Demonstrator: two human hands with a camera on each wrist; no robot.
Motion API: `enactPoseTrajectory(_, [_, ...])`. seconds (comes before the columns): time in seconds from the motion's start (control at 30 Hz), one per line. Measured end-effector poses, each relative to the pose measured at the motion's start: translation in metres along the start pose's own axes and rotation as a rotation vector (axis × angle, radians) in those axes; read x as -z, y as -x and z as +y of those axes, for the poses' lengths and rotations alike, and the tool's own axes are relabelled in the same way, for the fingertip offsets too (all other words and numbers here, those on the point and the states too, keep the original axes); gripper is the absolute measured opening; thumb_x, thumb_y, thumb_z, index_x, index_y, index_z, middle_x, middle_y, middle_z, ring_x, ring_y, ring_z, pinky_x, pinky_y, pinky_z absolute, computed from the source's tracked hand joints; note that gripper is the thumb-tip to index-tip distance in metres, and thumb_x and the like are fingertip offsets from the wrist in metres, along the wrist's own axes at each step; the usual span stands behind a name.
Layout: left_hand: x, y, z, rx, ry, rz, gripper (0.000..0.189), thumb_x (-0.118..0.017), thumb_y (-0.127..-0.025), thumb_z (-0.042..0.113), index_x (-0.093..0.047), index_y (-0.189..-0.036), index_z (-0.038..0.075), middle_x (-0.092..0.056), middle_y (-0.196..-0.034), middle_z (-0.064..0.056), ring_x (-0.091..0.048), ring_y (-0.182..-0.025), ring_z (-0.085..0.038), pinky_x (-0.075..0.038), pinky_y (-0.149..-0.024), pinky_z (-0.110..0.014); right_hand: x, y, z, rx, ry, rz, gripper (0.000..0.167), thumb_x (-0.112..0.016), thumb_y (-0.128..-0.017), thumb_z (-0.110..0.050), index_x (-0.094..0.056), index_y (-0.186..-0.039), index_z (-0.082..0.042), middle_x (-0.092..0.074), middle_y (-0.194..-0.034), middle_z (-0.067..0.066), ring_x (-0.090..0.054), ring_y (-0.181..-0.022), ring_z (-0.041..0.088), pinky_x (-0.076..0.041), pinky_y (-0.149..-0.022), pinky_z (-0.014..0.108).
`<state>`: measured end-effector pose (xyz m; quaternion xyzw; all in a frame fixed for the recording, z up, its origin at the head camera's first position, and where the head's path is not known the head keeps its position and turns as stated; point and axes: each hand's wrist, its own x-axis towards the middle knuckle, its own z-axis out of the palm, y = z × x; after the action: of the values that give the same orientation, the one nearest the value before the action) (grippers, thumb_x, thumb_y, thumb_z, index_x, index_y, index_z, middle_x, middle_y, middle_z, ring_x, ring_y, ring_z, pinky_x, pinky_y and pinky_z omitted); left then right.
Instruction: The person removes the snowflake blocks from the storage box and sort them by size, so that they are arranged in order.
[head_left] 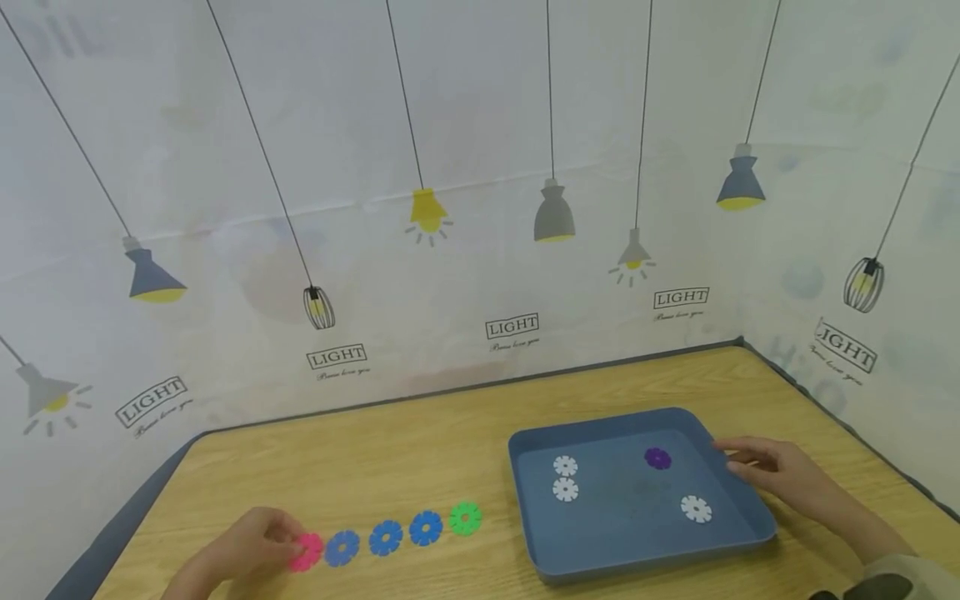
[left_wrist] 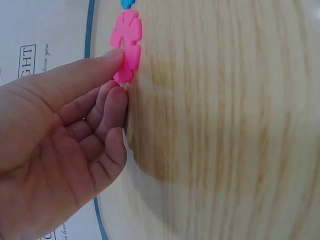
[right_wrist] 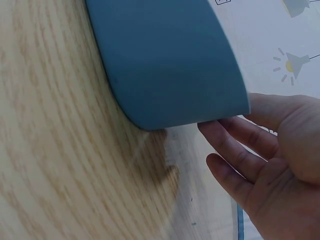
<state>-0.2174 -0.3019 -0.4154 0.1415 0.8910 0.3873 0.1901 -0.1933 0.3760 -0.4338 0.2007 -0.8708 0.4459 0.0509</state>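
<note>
Row on worktop [head_left: 337, 467]: five flower-shaped pieces, pink piece [head_left: 308, 552] at the end toward the left edge, then three blue pieces [head_left: 379, 540], then green piece [head_left: 456, 520] nearest the tray
Left hand [head_left: 251, 542]: thumb and finger clamped on the pink piece; whether this piece already lies flat, I cannot tell
Right hand [head_left: 787, 475]: at the tray's right side, toward the worktop's right edge; its thumb and fingers seem to be together on the rim
Blue tray [head_left: 615, 533]: on the right part of the worktop, apart from its far edge; two white pieces [head_left: 566, 489] touch or almost touch, purple piece [head_left: 657, 458] and single white piece [head_left: 697, 509] lie separately
Row done: four pieces placed and free of the hand, so I judge it well advanced
Row left: pink piece not yet released; whether the four pieces in the tray also belong there, I cannot tell
</note>
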Motion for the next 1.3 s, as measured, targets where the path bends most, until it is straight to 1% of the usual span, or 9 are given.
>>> enactPoseTrajectory(0.23, [-0.002, 0.0, -0.001, 0.044, -0.008, 0.026, 0.02, -0.068, -0.081, 0.009, -0.061, -0.091, -0.006, -0.058, -0.08, -0.003, -0.052, -0.074, -0.019, -0.046, -0.064, -0.031, 0.0, 0.0, 0.001, 0.005, -0.006, -0.007, 0.031, -0.052, -0.093, -0.005, -0.051, -0.119, 0.012, -0.052, -0.111, -0.027, -0.056, -0.09, -0.003, -0.05, -0.068, 0.025])
enactPoseTrajectory(0.47, [-0.004, 0.002, -0.001, 0.141, -0.067, 0.08, 0.026, -0.071, -0.079, 0.018, -0.062, -0.093, -0.002, -0.06, -0.082, -0.002, -0.055, -0.076, -0.017, -0.047, -0.068, -0.032, -0.002, 0.0, -0.001, 0.001, 0.004, -0.002, 0.031, -0.053, -0.092, -0.006, -0.051, -0.118, 0.012, -0.052, -0.11, -0.027, -0.056, -0.089, -0.002, -0.05, -0.068, 0.025])
enactPoseTrajectory(0.57, [-0.003, 0.005, 0.0, 0.121, -0.075, 0.115, 0.026, -0.069, -0.081, 0.018, -0.061, -0.093, -0.002, -0.059, -0.082, -0.003, -0.054, -0.075, -0.018, -0.047, -0.066, -0.033, -0.002, -0.001, -0.003, -0.008, 0.006, -0.009, 0.032, -0.053, -0.093, -0.006, -0.051, -0.119, 0.012, -0.052, -0.11, -0.027, -0.056, -0.089, -0.002, -0.05, -0.068, 0.025])
enactPoseTrajectory(0.63, [-0.003, 0.006, 0.006, 0.08, -0.084, 0.152, 0.026, -0.069, -0.081, 0.018, -0.061, -0.094, -0.002, -0.057, -0.081, -0.004, -0.054, -0.073, -0.018, -0.046, -0.063, -0.031, -0.002, -0.001, -0.004, -0.018, 0.005, -0.009, 0.032, -0.052, -0.093, -0.007, -0.051, -0.119, 0.012, -0.052, -0.11, -0.028, -0.056, -0.089, -0.003, -0.05, -0.068, 0.025])
enactPoseTrajectory(0.73, [-0.007, 0.001, 0.026, -0.013, -0.095, 0.192, 0.026, -0.068, -0.082, 0.017, -0.06, -0.095, -0.002, -0.056, -0.081, -0.004, -0.053, -0.071, -0.016, -0.046, -0.06, -0.028, -0.001, -0.001, -0.005, -0.029, 0.006, -0.006, 0.033, -0.052, -0.093, -0.007, -0.051, -0.119, 0.012, -0.051, -0.11, -0.028, -0.055, -0.089, -0.003, -0.05, -0.068, 0.025])
enactPoseTrajectory(0.8, [-0.013, -0.006, 0.043, -0.109, -0.1, 0.191, 0.024, -0.068, -0.082, 0.017, -0.061, -0.095, -0.002, -0.056, -0.081, -0.004, -0.053, -0.07, -0.015, -0.047, -0.06, -0.026, -0.001, -0.001, -0.004, -0.04, 0.005, -0.005, 0.033, -0.052, -0.093, -0.007, -0.05, -0.119, 0.012, -0.051, -0.109, -0.028, -0.055, -0.089, -0.003, -0.05, -0.068, 0.025])
enactPoseTrajectory(0.97, [-0.042, -0.032, 0.09, -0.269, -0.067, 0.155, 0.02, -0.067, -0.084, 0.017, -0.061, -0.096, 0.003, -0.058, -0.084, -0.002, -0.054, -0.074, -0.014, -0.048, -0.063, -0.025, 0.0, 0.001, -0.003, -0.066, -0.008, -0.016, 0.034, -0.051, -0.094, -0.009, -0.05, -0.121, 0.011, -0.052, -0.108, -0.029, -0.055, -0.089, -0.003, -0.05, -0.068, 0.026])
enactPoseTrajectory(1.17, [-0.083, -0.067, 0.139, -0.395, -0.033, 0.062, 0.012, -0.064, -0.086, 0.015, -0.062, -0.097, 0.01, -0.058, -0.084, 0.002, -0.054, -0.075, -0.013, -0.047, -0.064, -0.026, -0.001, 0.001, -0.006, -0.067, -0.009, -0.019, 0.034, -0.051, -0.094, -0.009, -0.05, -0.121, 0.011, -0.053, -0.109, -0.025, -0.055, -0.089, -0.003, -0.05, -0.068, 0.026])
enactPoseTrajectory(1.3, [-0.107, -0.092, 0.166, -0.449, -0.02, 0.029, 0.011, -0.065, -0.086, 0.011, -0.063, -0.096, 0.01, -0.059, -0.084, 0.004, -0.055, -0.076, -0.01, -0.047, -0.066, -0.025, 0.0, 0.001, -0.007, -0.076, -0.012, -0.015, 0.035, -0.052, -0.094, -0.01, -0.049, -0.121, 0.012, -0.054, -0.109, -0.023, -0.055, -0.089, -0.003, -0.05, -0.068, 0.026])
